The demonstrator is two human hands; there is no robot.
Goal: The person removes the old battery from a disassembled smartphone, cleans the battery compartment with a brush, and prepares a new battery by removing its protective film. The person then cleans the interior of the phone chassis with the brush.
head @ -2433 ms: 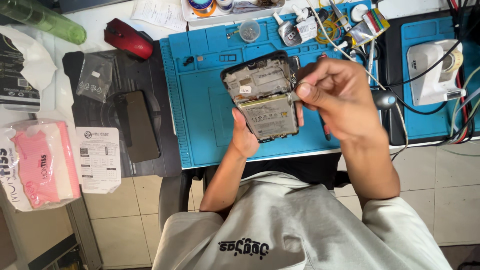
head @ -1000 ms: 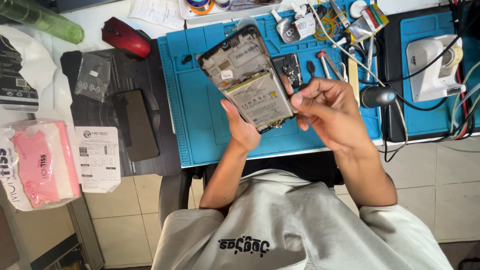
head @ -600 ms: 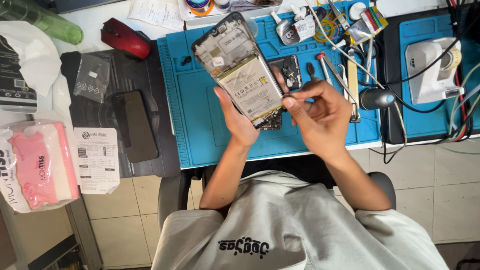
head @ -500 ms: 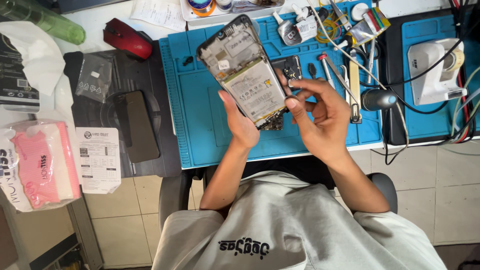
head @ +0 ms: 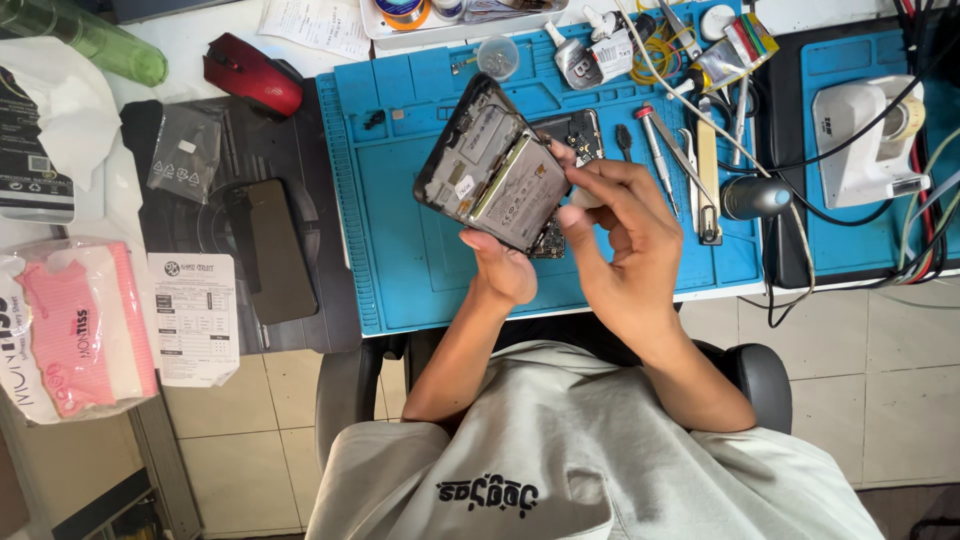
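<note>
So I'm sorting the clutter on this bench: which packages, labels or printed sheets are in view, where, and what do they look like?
Tissue pack: far left edge, soft clear wrap, pink and white.
Printed slip: beside that pack, white rectangle, black print.
Small clear bag: on the dark mat, grey, crinkled.
Dark box: upper left, black, white label.
Paper sheet: top edge, white, printed.
Small sticker: white, on the opened phone that the left hand holds.

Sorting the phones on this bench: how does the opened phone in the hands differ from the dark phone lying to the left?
The opened phone is held tilted above the blue mat by the left hand and right hand; the dark phone lies flat on the black mat, untouched. The opened phone shows its inner parts; the dark phone shows only a plain black surface. Both are slim rectangles of similar size.
</note>
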